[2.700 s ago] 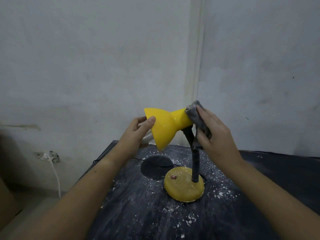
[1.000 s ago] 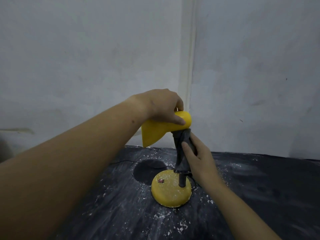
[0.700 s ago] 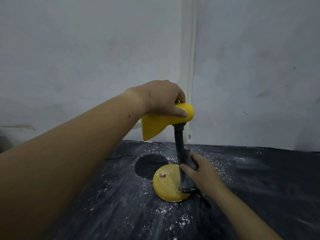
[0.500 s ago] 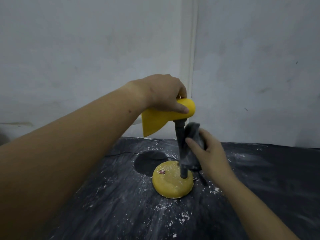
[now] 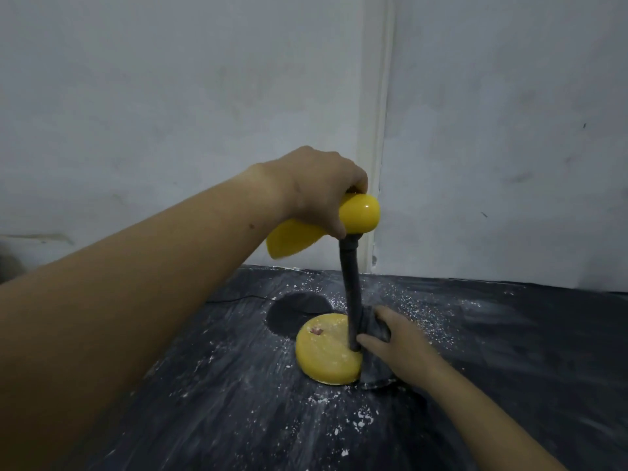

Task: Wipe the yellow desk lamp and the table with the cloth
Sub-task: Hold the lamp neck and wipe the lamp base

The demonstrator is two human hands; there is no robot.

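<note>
Left hand (image 5: 319, 188) clamps lamp shade (image 5: 356, 215) steady; right hand (image 5: 404, 345) fingers pinch cloth (image 5: 373, 322) round stem (image 5: 351, 287) base, scrubbing.

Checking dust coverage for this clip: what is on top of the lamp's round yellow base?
On the lamp base: a pale powder film, a small reddish spot, and the dark stem rising from it. The right hand presses the cloth against the stem's foot, hiding that edge.

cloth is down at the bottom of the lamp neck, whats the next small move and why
Probably sweep the cloth from the neck onto the yellow base: white powder speckles the base, the right hand is already beside it, and the left hand steadies the shade.
</note>
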